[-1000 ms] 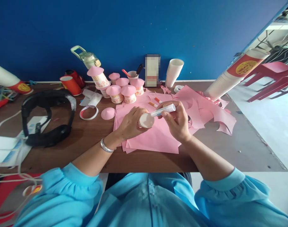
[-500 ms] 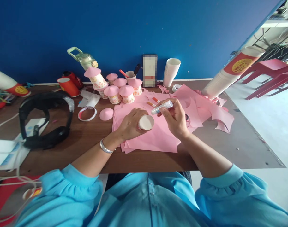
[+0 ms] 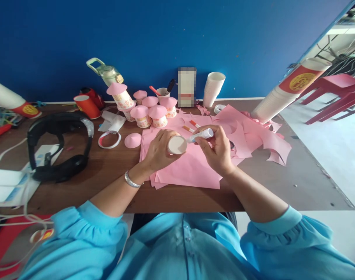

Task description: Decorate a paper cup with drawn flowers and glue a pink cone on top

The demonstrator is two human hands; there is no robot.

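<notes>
Wrapped in the fingers of my left hand (image 3: 160, 151) is a small paper cup (image 3: 177, 144), its round pale end facing up towards me. My right hand (image 3: 217, 149) grips a white tube with a bluish label, which looks like a glue stick (image 3: 202, 135). The tube's tip is at the cup's right edge; whether they touch I cannot tell. Both hands are above a stack of pink paper (image 3: 192, 177). A pink paper cone (image 3: 133, 140) lies left of it. Behind are several patterned cups with pink cone tops (image 3: 158, 116).
Two markers (image 3: 189, 128) and pink offcuts (image 3: 271, 144) lie on the paper's far and right sides. Tape rolls (image 3: 109, 146), a black headset (image 3: 59, 175) and a red cup (image 3: 86, 107) are at left. Cup stacks (image 3: 214, 89), a phone (image 3: 187, 87) and a bottle (image 3: 107, 74) stand by the wall.
My left hand has tipped the cup, so its end now faces me more squarely. The glue stick has come closer to the cup's edge. The view has shifted slightly.
</notes>
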